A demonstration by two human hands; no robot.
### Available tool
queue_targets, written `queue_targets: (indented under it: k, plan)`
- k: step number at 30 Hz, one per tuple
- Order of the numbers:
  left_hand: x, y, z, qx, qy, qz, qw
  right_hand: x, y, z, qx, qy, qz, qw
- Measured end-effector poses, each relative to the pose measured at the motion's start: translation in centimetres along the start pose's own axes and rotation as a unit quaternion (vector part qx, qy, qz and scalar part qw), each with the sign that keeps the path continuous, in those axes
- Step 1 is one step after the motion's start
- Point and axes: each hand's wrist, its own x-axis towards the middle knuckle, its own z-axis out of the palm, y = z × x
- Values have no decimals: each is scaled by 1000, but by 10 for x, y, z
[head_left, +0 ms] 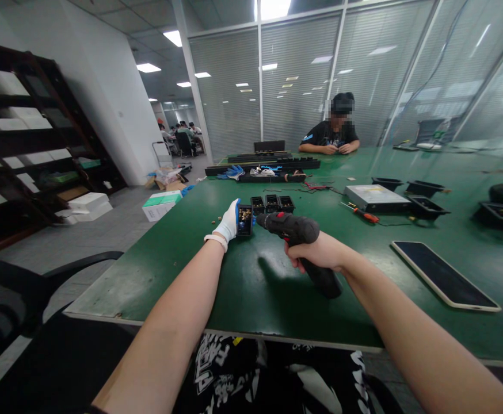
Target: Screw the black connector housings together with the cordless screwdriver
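In a white and blue glove, my left hand grips the side of a small black box with brass-coloured parts inside. Bare, my right hand is wrapped round the handle of a black power drill with red details. The drill's front end points left, close to the right side of the box; whether they touch I cannot tell. Just behind stand several similar black boxes in a row. A few small brass-coloured bits lie on the green table left of my gloved hand.
Right of the drill are a phone, an orange screwdriver, a flat metal-topped box and black trays. Long black bars and a blue glove lie farther back. A person sits across the green table.
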Motion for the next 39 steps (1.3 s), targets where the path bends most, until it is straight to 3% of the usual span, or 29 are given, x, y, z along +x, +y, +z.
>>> queue_targets:
  k: [39]
  plan:
    - [-2,0,2,17,24,9,1000,-1,-1,1,-3,0,-8,1000]
